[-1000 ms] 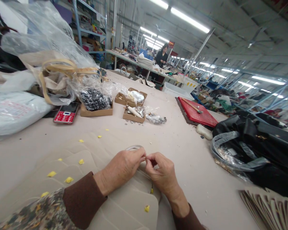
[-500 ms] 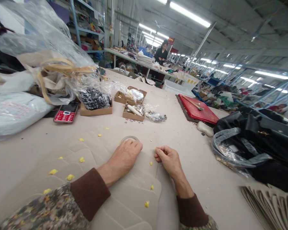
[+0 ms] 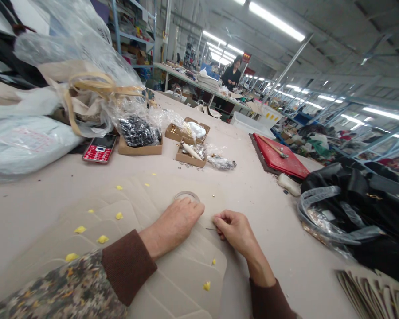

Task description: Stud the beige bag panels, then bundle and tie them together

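Beige table (image 3: 36, 199) carried overlapping beige cut panels (image 3: 173, 274) dotted with small yellow tabs (image 3: 102, 239). Left hand (image 3: 174, 223) lay palm-down on the top panel, fingers loosely curled and resting flat, clamped on nothing, fingertips at a clear tape ring (image 3: 186, 196) lying flat. Right hand (image 3: 234, 230) rested just beside it, thumb and forefinger pinched together on a thin dark pin (image 3: 210, 229). Pin lay nearly level, long axis left-right, free end pointing toward the left hand, just above the panel.
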{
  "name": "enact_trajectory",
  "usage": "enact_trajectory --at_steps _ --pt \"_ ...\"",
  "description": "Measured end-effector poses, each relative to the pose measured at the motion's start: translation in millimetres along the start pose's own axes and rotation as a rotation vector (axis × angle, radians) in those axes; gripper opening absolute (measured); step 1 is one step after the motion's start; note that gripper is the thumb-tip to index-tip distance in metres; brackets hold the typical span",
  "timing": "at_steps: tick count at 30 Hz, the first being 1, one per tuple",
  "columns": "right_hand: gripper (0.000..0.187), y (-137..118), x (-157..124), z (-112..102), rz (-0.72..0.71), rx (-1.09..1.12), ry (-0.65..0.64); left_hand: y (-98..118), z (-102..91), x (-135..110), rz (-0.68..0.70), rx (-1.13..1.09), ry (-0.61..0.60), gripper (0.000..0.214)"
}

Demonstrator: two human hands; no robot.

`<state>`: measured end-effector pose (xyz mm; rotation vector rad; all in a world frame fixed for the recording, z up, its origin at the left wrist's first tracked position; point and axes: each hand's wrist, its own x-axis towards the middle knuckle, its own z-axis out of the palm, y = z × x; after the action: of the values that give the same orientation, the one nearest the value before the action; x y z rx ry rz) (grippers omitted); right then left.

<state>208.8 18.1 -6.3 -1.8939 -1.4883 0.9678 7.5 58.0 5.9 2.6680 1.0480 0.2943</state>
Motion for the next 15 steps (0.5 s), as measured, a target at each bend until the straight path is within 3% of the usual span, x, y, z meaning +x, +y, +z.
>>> enact_trajectory --at_steps 6,13,15 --pt "0.018 -3 1 4 -0.093 -0.217 0.085 1 1.7 -1 0.005 0.008 0.008 0.022" --pt "0.026 2 -6 -7 0.065 0.069 0.053 0 2.2 -2 0.01 -0.008 0.016 0.022" --pt "0.027 6 -8 -10 0.032 0.073 0.021 0 1.7 -2 0.008 -0.013 0.019 0.022"
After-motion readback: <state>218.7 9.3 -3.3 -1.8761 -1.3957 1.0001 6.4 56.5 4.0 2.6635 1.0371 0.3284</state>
